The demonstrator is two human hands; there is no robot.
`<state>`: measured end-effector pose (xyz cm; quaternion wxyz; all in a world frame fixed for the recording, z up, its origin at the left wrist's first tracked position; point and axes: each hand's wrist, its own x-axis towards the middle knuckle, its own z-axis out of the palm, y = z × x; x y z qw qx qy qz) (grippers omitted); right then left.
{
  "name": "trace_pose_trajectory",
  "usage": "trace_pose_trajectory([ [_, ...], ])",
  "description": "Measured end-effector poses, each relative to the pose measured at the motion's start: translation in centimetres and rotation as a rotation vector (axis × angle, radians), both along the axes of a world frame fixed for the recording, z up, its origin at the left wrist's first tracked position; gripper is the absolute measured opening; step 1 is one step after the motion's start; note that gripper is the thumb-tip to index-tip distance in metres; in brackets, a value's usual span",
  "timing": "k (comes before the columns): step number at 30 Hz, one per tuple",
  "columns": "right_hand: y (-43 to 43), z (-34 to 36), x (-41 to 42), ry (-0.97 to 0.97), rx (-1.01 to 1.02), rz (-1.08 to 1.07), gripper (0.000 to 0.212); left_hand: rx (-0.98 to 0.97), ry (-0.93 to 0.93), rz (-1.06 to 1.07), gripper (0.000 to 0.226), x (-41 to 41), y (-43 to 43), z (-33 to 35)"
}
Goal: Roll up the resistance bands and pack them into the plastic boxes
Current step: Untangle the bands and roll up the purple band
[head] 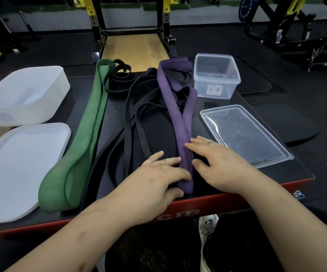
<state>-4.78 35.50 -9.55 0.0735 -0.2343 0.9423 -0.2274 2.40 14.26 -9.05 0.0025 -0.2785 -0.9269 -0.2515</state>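
Note:
A purple resistance band lies lengthwise down the middle of the black platform, its near end at the front edge. My left hand rests on that near end from the left, fingers spread and touching it. From the right, my right hand lays straight fingers on the same band. A wide green band stretches along the left side. Several thin black bands lie tangled between the green and purple ones. A clear plastic box with a paper label stands at the far right, its clear lid flat in front of it.
A frosted white box stands at the far left with its white lid nearer me. The platform's red front edge runs below my hands. Gym racks and machines stand behind. A shoe shows under the edge.

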Motion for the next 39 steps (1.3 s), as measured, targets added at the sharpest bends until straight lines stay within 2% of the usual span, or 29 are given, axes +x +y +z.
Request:
trace_pose_trajectory([
  [8, -1.3, -0.4, -1.2, -0.005, 0.063, 0.139, 0.054, 0.087, 0.055, 0.102, 0.027, 0.0, 0.1, 0.0],
  [13, -1.4, -0.5, -0.9, 0.001, 0.063, 0.138, 0.055, 0.090, -0.035, 0.112, 0.032, 0.5, 0.7, 0.0],
  [18, -1.1, -0.3, -0.6, 0.058, -0.028, 0.035, 0.050, 0.127, -0.088, 0.109, 0.034, 0.4, 0.5, 0.2],
  [30, 0.5, -0.1, 0.5, -0.021, 0.003, 0.098, 0.057, 0.052, -0.046, 0.112, 0.024, 0.8, 1.0, -0.1],
  [34, 0.9, 0.4, 1.2, -0.012, -0.031, 0.120, 0.052, 0.046, -0.043, 0.124, 0.028, 0.6, 0.9, 0.1],
  [39, 1.6, 2.1, 2.4, -0.140, -0.068, 0.201, 0.029, 0.058, -0.055, 0.149, 0.029, 0.7, 0.6, 0.2],
])
